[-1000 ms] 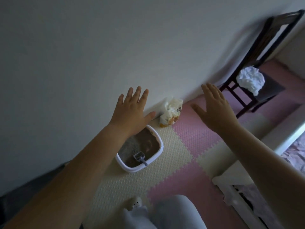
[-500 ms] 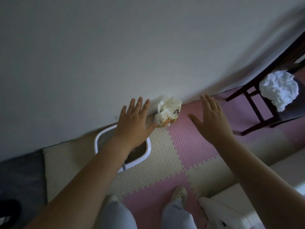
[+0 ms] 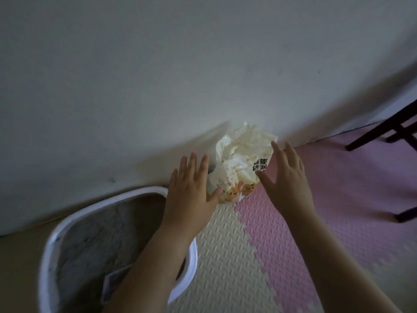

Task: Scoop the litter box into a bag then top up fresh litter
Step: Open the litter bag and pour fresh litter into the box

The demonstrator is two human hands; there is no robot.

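- Both hands are open and hold nothing. The left hand (image 3: 189, 195) and the right hand (image 3: 286, 184) hover with straight, spread fingers (image 3: 291, 154) on either side of the litter bag (image 3: 241, 163). The bag stands crumpled on the foam floor mat (image 3: 237, 256) against the wall (image 3: 158, 75), just beyond the litter box (image 3: 52, 242).
- The bag's top looks loosely scrunched rather than sealed. A grab low on its sides, or a tilt while lifting, could spill fresh grains onto the mat.
- The thin, wrinkled film may slip or tear under a squeeze if the contents are heavy. A hold under the base seems safer.
- The left thumb lies at the bag's lower edge, and I cannot tell whether it touches. A nudge there might tip the bag over to the right.
- The left forearm (image 3: 162, 256) crosses the box's near corner and partly covers the scoop (image 3: 115, 281) lying in the grey litter. Dropping the arm could knock the scoop or brush the dirty litter.
- Nothing shows that the box has been scooped, and no waste bag is in view. Pouring fresh litter now would bury the clumps and break the task's order.
- The chair (image 3: 383, 129) stands well apart on the right, so only a wide swing of the bag would strike its legs.
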